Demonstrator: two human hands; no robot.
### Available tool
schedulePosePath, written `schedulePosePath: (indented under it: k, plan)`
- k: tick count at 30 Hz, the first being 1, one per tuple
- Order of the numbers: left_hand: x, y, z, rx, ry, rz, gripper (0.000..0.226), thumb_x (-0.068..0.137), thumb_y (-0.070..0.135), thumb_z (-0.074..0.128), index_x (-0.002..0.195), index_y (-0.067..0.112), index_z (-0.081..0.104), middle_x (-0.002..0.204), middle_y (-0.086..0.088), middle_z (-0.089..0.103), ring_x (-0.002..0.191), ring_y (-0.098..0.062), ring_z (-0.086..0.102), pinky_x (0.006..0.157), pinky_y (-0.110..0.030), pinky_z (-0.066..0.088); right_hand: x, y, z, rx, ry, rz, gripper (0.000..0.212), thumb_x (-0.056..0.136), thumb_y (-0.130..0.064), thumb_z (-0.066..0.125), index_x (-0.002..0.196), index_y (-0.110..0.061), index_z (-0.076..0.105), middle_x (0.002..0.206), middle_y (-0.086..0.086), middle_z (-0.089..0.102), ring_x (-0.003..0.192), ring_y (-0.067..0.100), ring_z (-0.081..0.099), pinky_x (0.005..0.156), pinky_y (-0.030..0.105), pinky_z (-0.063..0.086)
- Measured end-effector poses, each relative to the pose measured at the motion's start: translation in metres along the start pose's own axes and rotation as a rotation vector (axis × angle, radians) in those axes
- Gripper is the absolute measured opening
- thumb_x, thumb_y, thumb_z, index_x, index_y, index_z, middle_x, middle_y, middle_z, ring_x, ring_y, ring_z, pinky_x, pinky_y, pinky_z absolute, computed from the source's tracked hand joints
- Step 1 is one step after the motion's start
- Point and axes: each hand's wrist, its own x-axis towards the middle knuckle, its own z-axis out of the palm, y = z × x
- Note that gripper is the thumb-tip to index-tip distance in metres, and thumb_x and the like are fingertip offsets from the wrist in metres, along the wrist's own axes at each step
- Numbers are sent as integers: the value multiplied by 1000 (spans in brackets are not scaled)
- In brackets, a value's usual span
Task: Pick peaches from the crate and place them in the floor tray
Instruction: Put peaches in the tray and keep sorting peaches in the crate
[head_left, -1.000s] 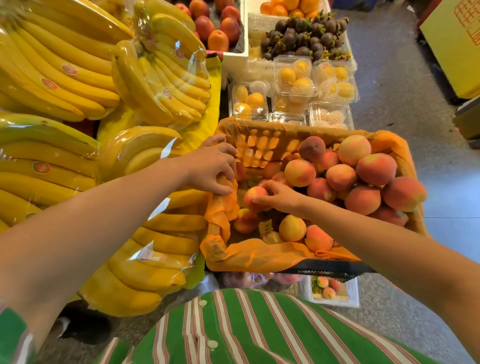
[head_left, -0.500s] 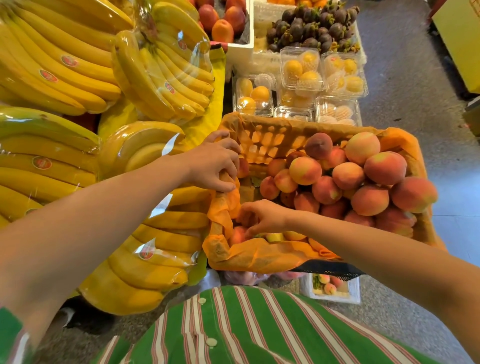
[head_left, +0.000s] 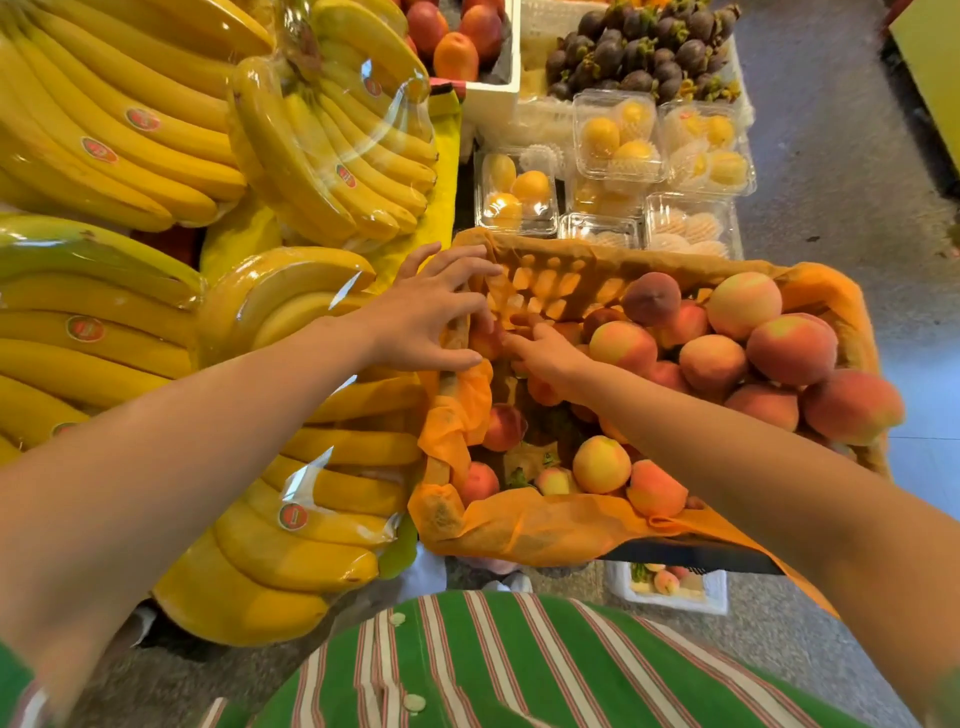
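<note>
Beside the bananas (head_left: 156, 156), the left hand (head_left: 431, 312) has released the orange liner (head_left: 519, 525) and now lies with fingers splayed over the crate (head_left: 691, 555) rim. The right hand (head_left: 545, 351) has shifted from the near corner to the far one, its fingertips at a half-hidden peach (head_left: 485, 340) (whether it grips, I cannot tell). Nothing is lifted yet; the floor tray (head_left: 675, 605) waits below, with the heaped peaches (head_left: 789, 348) rightward

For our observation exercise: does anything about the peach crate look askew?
The orange liner is crumpled and bunched along the left wall of the crate; the peaches are heaped to the right, leaving gaps at left.
</note>
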Motion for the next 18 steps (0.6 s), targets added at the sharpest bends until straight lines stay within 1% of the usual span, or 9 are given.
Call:
schedulePosePath:
  k: [2, 4, 5, 8, 11, 14, 16, 18]
  plan:
    - [1, -3, 1, 10, -38, 8, 55, 76, 68, 36, 108, 32, 62, 156, 3, 24, 149, -18, 0, 118, -46, -1, 18, 5, 9, -31, -10, 76, 51, 91, -40, 57, 134, -15, 44, 131, 9, 56, 115, 26, 56, 100, 47, 49]
    - [1, -4, 1, 14, -62, 15, 56, 77, 68, 35, 108, 32, 63, 157, 3, 23, 149, -18, -2, 118, -45, -2, 36, 14, 18, -31, 1, 109, 68, 83, -49, 60, 140, -19, 39, 127, 8, 59, 109, 27, 60, 96, 50, 51]
    - [1, -4, 1, 10, -63, 16, 55, 78, 68, 35, 107, 32, 64, 157, 3, 23, 149, -18, -2, 118, -45, -2, 42, 18, 21, -29, 18, 114, 73, 81, -52, 60, 142, -20, 37, 126, 8, 59, 107, 28, 60, 94, 50, 52]
    - [0, -6, 1, -23, -43, 18, 50, 79, 67, 39, 103, 29, 62, 154, 2, 29, 149, -18, 1, 117, -42, -2, 49, 23, 28, -55, 74, 108, 74, 81, -55, 63, 140, -19, 38, 126, 9, 58, 108, 31, 60, 91, 51, 53]
    - [0, -5, 1, -47, -39, 2, 42, 80, 62, 46, 100, 27, 60, 149, 1, 35, 148, -18, 3, 116, -39, -1, 49, 22, 29, -70, 154, 120, 76, 72, -56, 73, 130, -16, 44, 119, 9, 59, 104, 31, 61, 86, 51, 55]
    - [1, -4, 0, -52, -45, 0, 43, 80, 61, 46, 100, 26, 60, 148, 0, 36, 148, -18, 4, 115, -38, -1, 49, 25, 27, -45, 151, 133, 79, 63, -59, 76, 122, -15, 48, 116, 9, 61, 100, 30, 62, 84, 50, 56]
    - [1, -3, 0, -55, -42, 2, 42, 80, 60, 48, 101, 25, 59, 148, 0, 36, 148, -18, 4, 115, -37, 0, 45, 27, 25, 8, 144, 130, 70, 67, -54, 76, 119, -17, 46, 119, 9, 60, 102, 28, 61, 86, 49, 55]
    - [0, -3, 0, -48, -42, -1, 41, 81, 59, 50, 102, 25, 59, 148, 0, 36, 148, -18, 4, 115, -38, 1, 37, 27, 24, 58, 127, 119, 65, 76, -45, 74, 125, -18, 42, 123, 8, 57, 107, 27, 59, 92, 47, 54]
